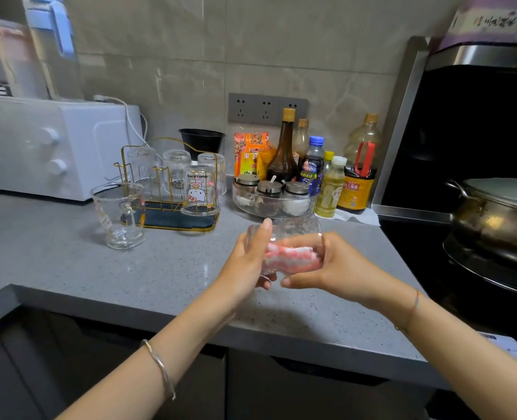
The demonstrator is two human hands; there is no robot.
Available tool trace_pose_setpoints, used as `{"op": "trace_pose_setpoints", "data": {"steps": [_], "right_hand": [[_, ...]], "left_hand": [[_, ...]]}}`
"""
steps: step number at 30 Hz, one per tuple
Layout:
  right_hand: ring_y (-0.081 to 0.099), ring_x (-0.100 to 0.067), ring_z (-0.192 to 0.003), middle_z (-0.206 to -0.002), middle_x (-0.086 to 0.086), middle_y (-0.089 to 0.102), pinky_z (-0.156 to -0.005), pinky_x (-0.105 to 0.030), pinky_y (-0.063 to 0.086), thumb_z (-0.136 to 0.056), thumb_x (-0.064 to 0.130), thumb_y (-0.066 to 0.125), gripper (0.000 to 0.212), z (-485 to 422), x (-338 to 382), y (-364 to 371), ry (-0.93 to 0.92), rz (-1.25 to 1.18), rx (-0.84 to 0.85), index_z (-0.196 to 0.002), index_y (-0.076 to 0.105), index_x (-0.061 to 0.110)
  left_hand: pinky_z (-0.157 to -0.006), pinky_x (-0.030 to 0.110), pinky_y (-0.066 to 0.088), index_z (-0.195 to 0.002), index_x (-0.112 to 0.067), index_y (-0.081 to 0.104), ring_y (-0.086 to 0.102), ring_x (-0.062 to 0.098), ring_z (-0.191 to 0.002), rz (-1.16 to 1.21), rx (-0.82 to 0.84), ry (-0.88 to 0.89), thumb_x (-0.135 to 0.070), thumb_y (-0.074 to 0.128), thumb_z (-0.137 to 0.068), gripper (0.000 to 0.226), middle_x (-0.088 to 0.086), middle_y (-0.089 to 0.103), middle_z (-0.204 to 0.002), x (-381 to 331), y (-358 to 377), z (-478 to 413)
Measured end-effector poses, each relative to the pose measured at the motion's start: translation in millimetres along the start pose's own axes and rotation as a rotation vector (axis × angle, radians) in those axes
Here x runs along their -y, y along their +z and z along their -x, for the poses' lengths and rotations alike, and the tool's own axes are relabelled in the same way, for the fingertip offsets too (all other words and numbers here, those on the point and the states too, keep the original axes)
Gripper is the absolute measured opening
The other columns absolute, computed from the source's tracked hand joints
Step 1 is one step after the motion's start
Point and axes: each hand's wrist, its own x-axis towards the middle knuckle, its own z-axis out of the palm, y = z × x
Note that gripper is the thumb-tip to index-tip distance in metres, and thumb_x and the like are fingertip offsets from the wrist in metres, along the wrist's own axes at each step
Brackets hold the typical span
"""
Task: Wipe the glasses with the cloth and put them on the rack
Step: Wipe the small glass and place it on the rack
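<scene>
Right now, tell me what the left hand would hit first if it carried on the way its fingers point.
Probably the round glass tray of seasoning jars: the left hand, holding the glass, points away across the counter towards it. Depth is unclear.

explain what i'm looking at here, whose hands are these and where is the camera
No machine here: a person wears one camera on the head, looking down at their own hands. The left hand grips a clear glass above the grey counter, while the right hand holds a pink and white cloth pushed into it, wiping. Further left, a gold wire rack holds upturned glasses, and an upright glass stands beside it. Behind are sauce bottles and a white oven; a pot sits on the right.
</scene>
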Motion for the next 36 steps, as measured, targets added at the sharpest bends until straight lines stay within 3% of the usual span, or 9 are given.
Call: {"op": "trace_pose_setpoints", "data": {"steps": [4, 10, 15, 20, 23, 25, 28, 33, 36], "right_hand": [[0.070, -0.013, -0.085, -0.091, -0.003, 0.074, -0.072, -0.019, 0.053, -0.071, -0.011, 0.073, 0.038, -7, -2, -2, 0.112, -0.226, 0.037, -0.100, 0.069, 0.012], [0.066, -0.017, -0.079, -0.089, -0.010, 0.069, -0.070, -0.022, 0.054, -0.065, -0.005, 0.077, 0.037, -7, -6, -9, 0.207, -0.450, 0.138, -0.100, 0.066, 0.003], [0.069, -0.016, -0.083, -0.090, -0.007, 0.073, -0.075, -0.023, 0.057, -0.069, -0.009, 0.071, 0.034, -5, -9, -10, 0.138, -0.375, 0.049, -0.099, 0.066, 0.008], [0.072, -0.015, -0.087, -0.095, -0.004, 0.075, -0.076, -0.019, 0.054, -0.073, -0.004, 0.075, 0.033, -1, -13, -3, -0.009, -0.123, -0.030, -0.102, 0.067, 0.010], [0.072, -0.014, -0.089, -0.098, -0.002, 0.075, -0.076, -0.016, 0.053, -0.074, -0.005, 0.075, 0.037, -1, -11, 2, -0.050, -0.089, -0.021, -0.107, 0.066, 0.010], [0.072, -0.011, -0.088, -0.097, 0.001, 0.075, -0.075, -0.015, 0.052, -0.073, -0.004, 0.076, 0.039, -1, -9, 4, -0.041, -0.081, -0.014, -0.105, 0.068, 0.016], [0.071, -0.010, -0.081, -0.087, 0.002, 0.076, -0.069, -0.016, 0.052, -0.071, -0.004, 0.076, 0.033, -3, -10, 3, 0.061, -0.206, -0.007, -0.098, 0.069, 0.012], [0.070, -0.016, -0.080, -0.092, -0.010, 0.073, -0.069, -0.023, 0.057, -0.071, 0.010, 0.079, 0.017, -1, -11, -6, 0.220, -0.632, 0.092, -0.088, 0.077, 0.013], [0.071, -0.016, -0.079, -0.092, -0.010, 0.074, -0.064, -0.022, 0.056, -0.072, 0.006, 0.072, 0.027, 0, -6, -14, 0.246, -0.613, 0.132, -0.098, 0.071, 0.009]], "left_hand": [[-0.052, 0.009, 0.045, -0.114, -0.025, 0.044, 0.062, -0.006, -0.069, -0.167, -0.040, 0.314, -0.070, 0.048, -0.079, 0.057, -0.003, 0.063, -0.095, 4, -5, 0], [-0.079, 0.023, 0.053, -0.118, -0.052, 0.026, 0.059, 0.003, -0.097, -0.431, 0.064, 0.525, -0.084, 0.047, -0.070, 0.061, -0.029, 0.048, -0.107, 12, -21, -1], [-0.072, 0.025, 0.054, -0.122, -0.049, 0.022, 0.063, 0.000, -0.086, -0.374, 0.131, 0.423, -0.089, 0.037, -0.068, 0.069, -0.018, 0.055, -0.109, 15, -16, 2], [-0.049, 0.021, 0.049, -0.133, -0.018, 0.042, 0.059, 0.004, -0.055, -0.140, 0.126, -0.008, -0.093, 0.018, -0.068, 0.102, 0.002, 0.060, -0.094, 13, -7, -5], [-0.045, 0.020, 0.042, -0.129, -0.015, 0.049, 0.053, 0.011, -0.055, 0.004, 0.048, -0.074, -0.077, 0.027, -0.082, 0.080, 0.015, 0.067, -0.100, 10, -4, -6], [-0.046, 0.018, 0.040, -0.121, -0.020, 0.047, 0.052, 0.013, -0.061, -0.036, -0.004, 0.020, -0.070, 0.029, -0.089, 0.062, 0.014, 0.066, -0.099, 11, -2, -4], [-0.057, 0.016, 0.045, -0.110, -0.024, 0.043, 0.060, 0.008, -0.072, -0.150, -0.001, 0.275, -0.083, 0.034, -0.076, 0.068, 0.001, 0.061, -0.092, 16, -6, -2], [-0.068, 0.032, 0.056, -0.124, -0.036, 0.027, 0.063, 0.009, -0.085, -0.575, 0.054, 0.661, -0.080, 0.038, -0.078, 0.065, -0.014, 0.050, -0.111, 22, -22, -4], [-0.064, 0.009, 0.047, -0.124, -0.037, 0.024, 0.051, 0.001, -0.085, -0.649, 0.083, 0.806, -0.081, 0.032, -0.080, 0.063, -0.020, 0.032, -0.111, 17, -23, -2]]}}
